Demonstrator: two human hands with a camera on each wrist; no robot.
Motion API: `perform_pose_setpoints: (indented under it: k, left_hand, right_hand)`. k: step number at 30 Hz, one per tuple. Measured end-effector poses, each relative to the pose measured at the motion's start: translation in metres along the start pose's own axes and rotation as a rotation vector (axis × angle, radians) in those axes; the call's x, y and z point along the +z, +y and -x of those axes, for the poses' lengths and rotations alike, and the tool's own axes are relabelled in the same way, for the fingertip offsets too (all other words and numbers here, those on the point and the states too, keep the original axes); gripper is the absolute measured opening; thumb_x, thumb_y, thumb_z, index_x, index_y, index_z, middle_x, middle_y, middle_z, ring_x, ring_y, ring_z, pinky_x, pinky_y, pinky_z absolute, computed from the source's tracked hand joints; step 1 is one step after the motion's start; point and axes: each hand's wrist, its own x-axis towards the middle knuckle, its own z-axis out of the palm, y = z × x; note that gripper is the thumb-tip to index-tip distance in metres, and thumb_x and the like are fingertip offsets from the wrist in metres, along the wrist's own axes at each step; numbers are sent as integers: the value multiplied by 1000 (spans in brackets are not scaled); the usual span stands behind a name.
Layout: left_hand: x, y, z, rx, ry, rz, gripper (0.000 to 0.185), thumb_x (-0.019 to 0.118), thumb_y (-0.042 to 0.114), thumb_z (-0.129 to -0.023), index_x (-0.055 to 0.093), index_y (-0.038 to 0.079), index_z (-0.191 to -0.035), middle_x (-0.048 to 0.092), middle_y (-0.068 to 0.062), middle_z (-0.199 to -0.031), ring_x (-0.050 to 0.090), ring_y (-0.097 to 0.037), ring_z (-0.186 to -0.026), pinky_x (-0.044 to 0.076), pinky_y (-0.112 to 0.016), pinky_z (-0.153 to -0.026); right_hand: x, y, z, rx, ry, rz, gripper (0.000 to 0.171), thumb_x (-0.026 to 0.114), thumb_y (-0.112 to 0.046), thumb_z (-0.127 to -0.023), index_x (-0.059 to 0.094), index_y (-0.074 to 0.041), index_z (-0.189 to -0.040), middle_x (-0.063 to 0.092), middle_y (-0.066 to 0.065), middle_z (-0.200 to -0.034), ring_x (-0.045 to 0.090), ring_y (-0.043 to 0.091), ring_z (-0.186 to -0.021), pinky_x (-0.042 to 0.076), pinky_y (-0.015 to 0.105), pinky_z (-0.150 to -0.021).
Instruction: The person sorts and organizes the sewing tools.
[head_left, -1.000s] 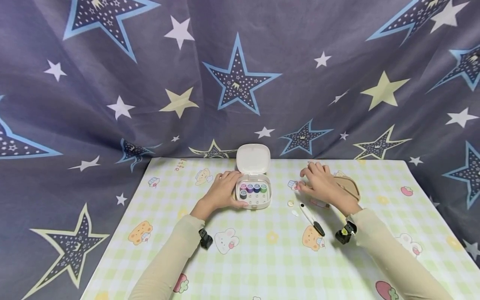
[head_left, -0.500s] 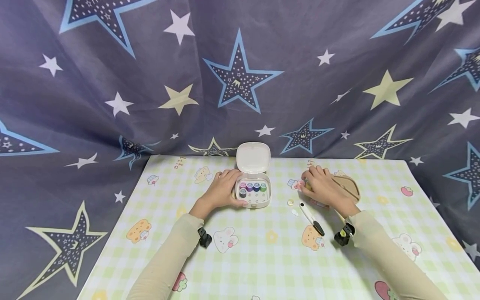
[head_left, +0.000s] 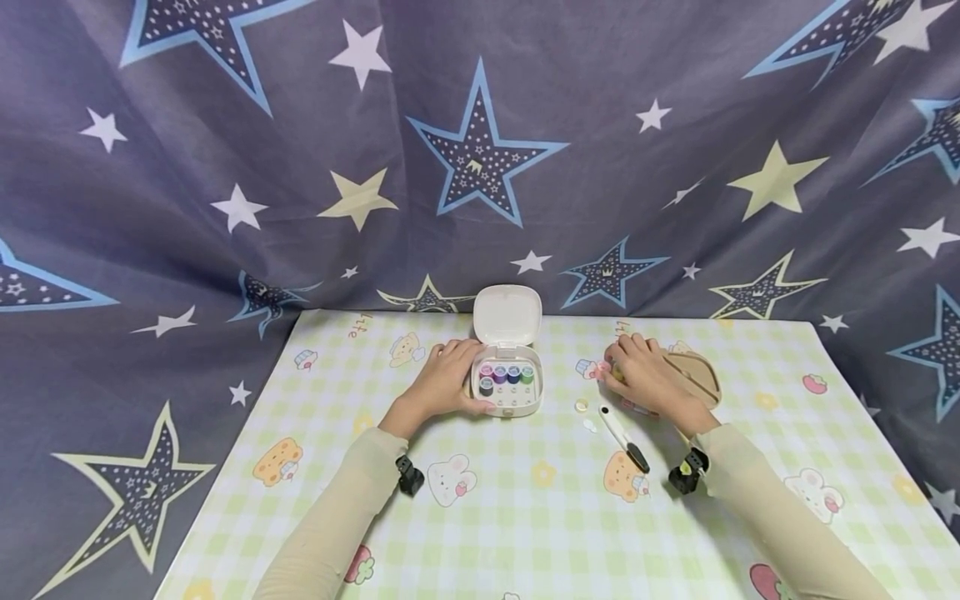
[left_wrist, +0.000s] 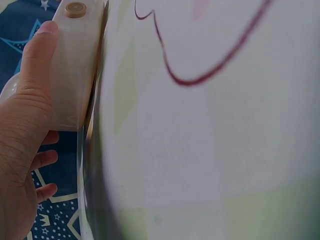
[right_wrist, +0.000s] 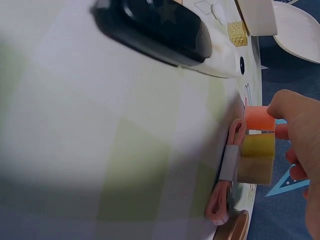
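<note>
My left hand grips the left side of an open white sewing box. Its thumb lies along the front wall beside the round clasp. Inside stand several small thread spools in pink, purple, blue, green and black, with bare pegs in front of them. Over to the right, my right hand pinches an orange thread spool between thumb and fingers. A yellow spool and a tan spool stand in line beside it, mostly hidden from the head view by the hand.
A banded pink cord bundle lies along the spools. Nearer the box are a white tool with a black end, a small round container of gold beads and a small white piece. Behind my right wrist sits a brown case.
My right hand has lowered and shifted slightly right, its fingers closing in on the spools. The left hand keeps its grip on the box. The head view has tilted a little.
</note>
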Motion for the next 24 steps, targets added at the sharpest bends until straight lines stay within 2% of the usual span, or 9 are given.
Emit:
perform_pose_setpoints:
  k: [11, 16, 24]
  left_hand:
    - [1, 0, 1, 7, 25, 4, 116, 83, 73, -62, 43, 10, -151, 51, -8, -148, 46, -28, -135, 38, -50, -110]
    - [1, 0, 1, 0, 23, 4, 116, 83, 73, -62, 43, 11, -151, 51, -7, -148, 46, -27, -135, 38, -50, -110]
    - [-1, 1, 1, -2, 12, 9, 116, 84, 73, -62, 43, 11, -150, 52, -6, -147, 47, -27, -134, 38, -50, -109]
  right_hand:
    - [-2, -4, -1, 2, 4, -10, 19, 64, -25, -98, 63, -7, -102, 54, 10, -99, 43, 28, -89, 33, 45, -81]
    - [-2, -7, -3, 15, 32, -22, 19, 64, -25, -96, 64, -7, -100, 56, 11, -98, 45, 30, -91, 34, 46, -80]
    - [-15, -21, -11, 47, 45, -110, 23, 70, -29, -95, 66, -9, -105, 59, 11, -104, 47, 31, -96, 32, 47, -82]
